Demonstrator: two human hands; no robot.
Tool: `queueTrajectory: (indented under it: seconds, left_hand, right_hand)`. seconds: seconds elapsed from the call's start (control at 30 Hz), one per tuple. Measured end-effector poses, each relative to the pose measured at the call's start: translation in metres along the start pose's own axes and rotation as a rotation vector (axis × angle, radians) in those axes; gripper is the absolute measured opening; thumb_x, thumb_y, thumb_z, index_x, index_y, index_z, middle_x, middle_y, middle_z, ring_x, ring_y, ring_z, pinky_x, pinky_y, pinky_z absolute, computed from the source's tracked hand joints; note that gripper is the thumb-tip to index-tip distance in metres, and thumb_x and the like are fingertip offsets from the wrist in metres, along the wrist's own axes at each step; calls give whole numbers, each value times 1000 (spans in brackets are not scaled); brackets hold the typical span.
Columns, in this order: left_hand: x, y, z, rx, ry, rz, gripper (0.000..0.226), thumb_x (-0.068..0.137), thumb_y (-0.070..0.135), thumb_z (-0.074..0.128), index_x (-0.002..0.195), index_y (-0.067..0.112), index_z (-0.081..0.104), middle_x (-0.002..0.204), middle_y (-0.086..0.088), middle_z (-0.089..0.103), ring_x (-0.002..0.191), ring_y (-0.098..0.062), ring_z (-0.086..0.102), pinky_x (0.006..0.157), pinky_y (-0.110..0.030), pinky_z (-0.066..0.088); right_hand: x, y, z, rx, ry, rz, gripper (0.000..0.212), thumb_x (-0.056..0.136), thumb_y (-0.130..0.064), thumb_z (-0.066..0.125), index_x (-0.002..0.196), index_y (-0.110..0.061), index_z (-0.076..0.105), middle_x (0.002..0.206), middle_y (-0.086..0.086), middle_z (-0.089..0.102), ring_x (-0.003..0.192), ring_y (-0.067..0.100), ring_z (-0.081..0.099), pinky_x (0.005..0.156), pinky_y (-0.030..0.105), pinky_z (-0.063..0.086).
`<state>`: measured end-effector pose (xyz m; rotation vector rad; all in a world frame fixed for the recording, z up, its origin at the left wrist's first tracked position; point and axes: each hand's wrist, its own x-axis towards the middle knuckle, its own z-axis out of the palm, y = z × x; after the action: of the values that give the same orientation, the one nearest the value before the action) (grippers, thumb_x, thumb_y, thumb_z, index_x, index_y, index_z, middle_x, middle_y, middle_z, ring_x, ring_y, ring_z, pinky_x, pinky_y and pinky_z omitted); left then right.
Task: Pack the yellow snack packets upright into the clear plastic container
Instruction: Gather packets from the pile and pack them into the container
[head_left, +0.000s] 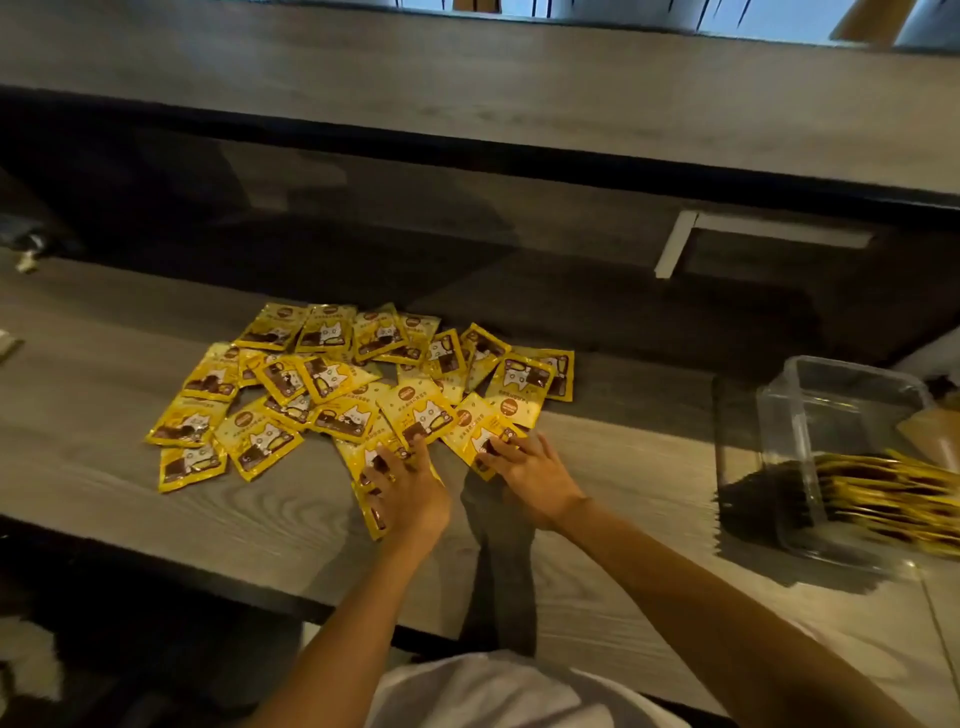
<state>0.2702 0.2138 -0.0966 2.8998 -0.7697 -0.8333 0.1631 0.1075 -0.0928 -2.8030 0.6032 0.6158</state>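
Note:
Several yellow snack packets (332, 384) lie scattered flat in a pile on the grey wooden table (104, 467). My left hand (410, 493) rests palm down on the nearest packets at the pile's front edge, fingers spread over them. My right hand (530, 473) presses its fingertips on one yellow packet (480, 431) just right of that. The clear plastic container (810, 415) stands at the far right of the table, and several packets (893, 493) sit packed on edge inside its right part. Whether either hand grips a packet is not visible.
A raised wooden counter (467, 78) runs along the back, with a dark recess beneath it. A white bracket (675, 244) shows in the recess at right. The table's near edge (208, 566) drops into dark floor at left. A brown object (935, 431) touches the container's right side.

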Motion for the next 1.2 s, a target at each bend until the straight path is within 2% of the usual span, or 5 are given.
queueTrajectory:
  seconds: [0.33, 0.53, 0.73, 1.0, 1.2]
  left_hand:
    - [-48, 77, 48, 184, -1, 396, 71, 97, 16, 40, 150, 21, -7, 158, -14, 0, 144, -40, 4, 118, -51, 9]
    - [-75, 120, 66, 56, 28, 623, 60, 96, 3, 35, 150, 16, 13, 149, -10, 35, 134, -28, 33, 105, -36, 31]
    - [-57, 141, 79, -42, 70, 648, 50, 95, 7, 43, 144, 15, 34, 153, -5, 29, 143, -22, 21, 116, -29, 18]
    - [-47, 150, 67, 142, -43, 447, 89, 87, 49, 55, 150, 11, 5, 155, -15, -25, 143, -31, -23, 117, -52, 1]
    - [-55, 169, 64, 152, -11, 442, 78, 77, 37, 72, 138, 10, 31, 159, -13, -2, 147, -28, -9, 117, -49, 3]
  right_hand:
    - [-77, 72, 34, 224, 207, 354, 37, 89, -24, 44, 123, -15, 55, 132, 7, 57, 130, 25, 43, 118, 40, 10]
    - [-116, 100, 58, 130, 495, 523, 27, 72, -28, 49, 56, -12, 64, 51, 7, 65, 60, 28, 67, 101, 45, 43]
    - [-128, 127, 50, 432, 257, 707, 65, 83, -43, 61, 133, -8, 39, 133, 15, 44, 127, 34, 40, 103, 46, 36]
    - [-114, 137, 40, 631, 205, 797, 74, 72, -36, 77, 126, -4, 37, 132, 15, 43, 127, 32, 41, 102, 43, 39]
    - [-117, 141, 33, 721, 290, 724, 49, 84, -17, 65, 123, -7, 37, 119, 18, 60, 111, 37, 58, 86, 43, 49]
